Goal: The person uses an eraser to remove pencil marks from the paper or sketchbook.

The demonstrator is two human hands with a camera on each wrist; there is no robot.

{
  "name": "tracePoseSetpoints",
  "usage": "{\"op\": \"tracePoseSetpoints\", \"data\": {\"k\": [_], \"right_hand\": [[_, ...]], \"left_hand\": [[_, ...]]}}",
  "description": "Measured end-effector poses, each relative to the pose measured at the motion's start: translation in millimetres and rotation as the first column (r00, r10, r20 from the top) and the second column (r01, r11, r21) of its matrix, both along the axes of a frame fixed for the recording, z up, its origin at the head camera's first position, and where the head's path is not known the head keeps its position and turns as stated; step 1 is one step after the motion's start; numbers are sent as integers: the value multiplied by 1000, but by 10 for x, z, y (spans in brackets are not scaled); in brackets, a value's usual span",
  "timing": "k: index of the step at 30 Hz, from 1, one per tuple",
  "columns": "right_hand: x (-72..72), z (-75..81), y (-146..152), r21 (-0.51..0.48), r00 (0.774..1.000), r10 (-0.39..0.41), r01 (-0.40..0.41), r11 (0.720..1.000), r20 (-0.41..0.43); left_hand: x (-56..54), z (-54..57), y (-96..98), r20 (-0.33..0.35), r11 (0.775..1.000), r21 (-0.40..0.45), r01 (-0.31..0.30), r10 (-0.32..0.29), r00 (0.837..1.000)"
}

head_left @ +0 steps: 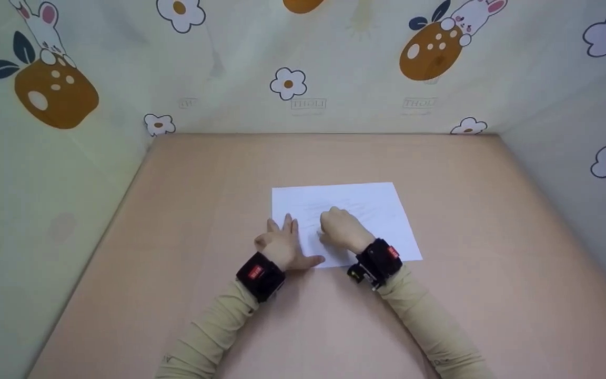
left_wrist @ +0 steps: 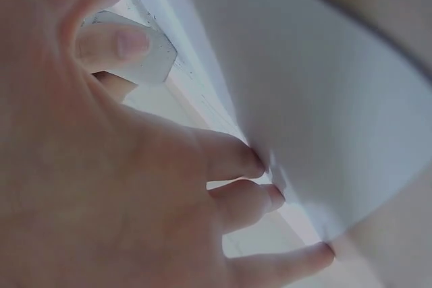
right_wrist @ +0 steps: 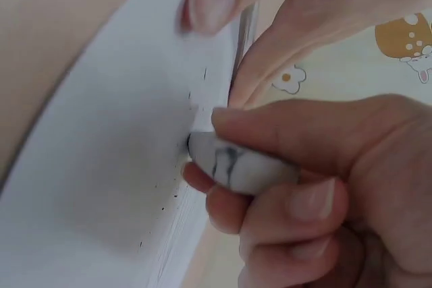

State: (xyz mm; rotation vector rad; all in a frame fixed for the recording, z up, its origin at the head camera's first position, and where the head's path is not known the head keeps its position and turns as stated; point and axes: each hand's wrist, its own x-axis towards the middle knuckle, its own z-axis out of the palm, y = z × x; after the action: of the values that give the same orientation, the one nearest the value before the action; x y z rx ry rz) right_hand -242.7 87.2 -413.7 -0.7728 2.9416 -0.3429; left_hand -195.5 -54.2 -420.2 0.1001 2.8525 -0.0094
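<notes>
A white sheet of paper (head_left: 387, 226) lies on the table, with faint grey marks across its upper middle. My right hand (head_left: 346, 230) pinches a white eraser (right_wrist: 253, 170) between thumb and curled fingers. In the right wrist view the eraser has grey smudges, and its darkened tip touches the paper. My left hand (head_left: 281, 248) rests with spread fingers on the sheet's lower left edge. In the left wrist view those fingertips (left_wrist: 317, 255) press on the paper, and part of the eraser (left_wrist: 160, 59) shows beyond the thumb.
Small dark crumbs (right_wrist: 163, 208) are scattered on the paper near the eraser. The sheet lies around the middle of a light brown table (head_left: 208, 173). A pale cloth (head_left: 240, 52) printed with flowers and rabbits hangs at the back and both sides.
</notes>
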Motion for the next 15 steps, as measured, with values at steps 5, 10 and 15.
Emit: {"op": "tracePoseSetpoints", "data": {"k": [5,10,15], "right_hand": [[-41,49,112,60,984,-176,175,983,16],[-66,43,167,107,972,-234,234,966,-19],[-40,7,62,50,997,-82,81,995,9]], "left_hand": [[-22,-1,16,17,1000,7,3,-4,1000],[-30,-13,17,15,1000,13,16,-16,1000],[-27,-15,4,18,1000,-7,9,-8,1000]]}}
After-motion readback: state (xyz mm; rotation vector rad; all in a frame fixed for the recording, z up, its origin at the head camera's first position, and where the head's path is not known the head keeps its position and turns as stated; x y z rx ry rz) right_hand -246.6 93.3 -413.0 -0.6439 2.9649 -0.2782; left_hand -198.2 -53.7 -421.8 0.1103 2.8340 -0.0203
